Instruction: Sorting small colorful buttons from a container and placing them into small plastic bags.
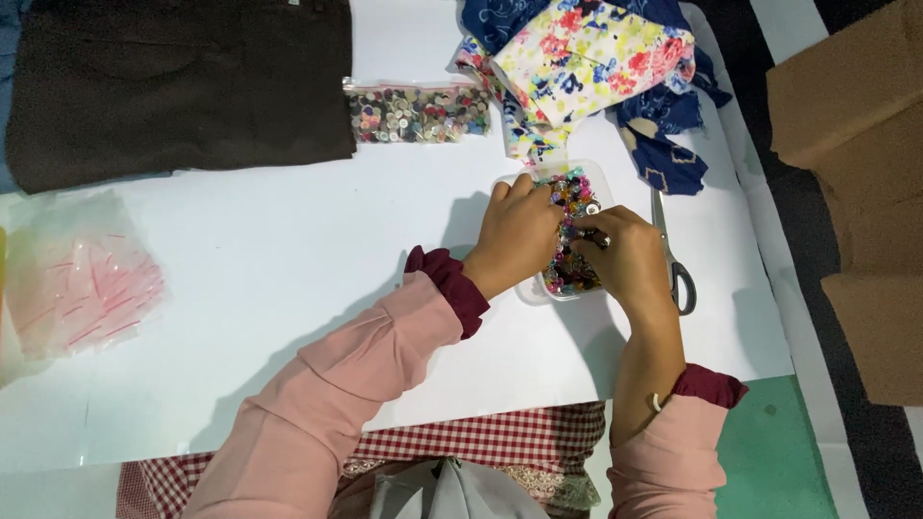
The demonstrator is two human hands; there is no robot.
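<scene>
A clear plastic box point(598, 179) full of small coloured buttons or beads point(573, 192) sits on the white table point(288, 250). My left hand point(517, 234) rests over the box's left side with its fingers curled into the contents. My right hand point(627, 258) lies over the box's right side, fingertips pinched among the beads. Whether either hand grips a single piece is hidden by the fingers. Both arms wear pink sleeves with maroon cuffs.
Scissors point(673, 259) lie just right of the box. A clear bag of buttons point(418, 113) and floral fabric point(586, 58) lie beyond it, dark brown cloth point(183, 82) at far left, a plastic bag with pink strips point(82, 279) at left. Cardboard boxes point(856, 192) stand right.
</scene>
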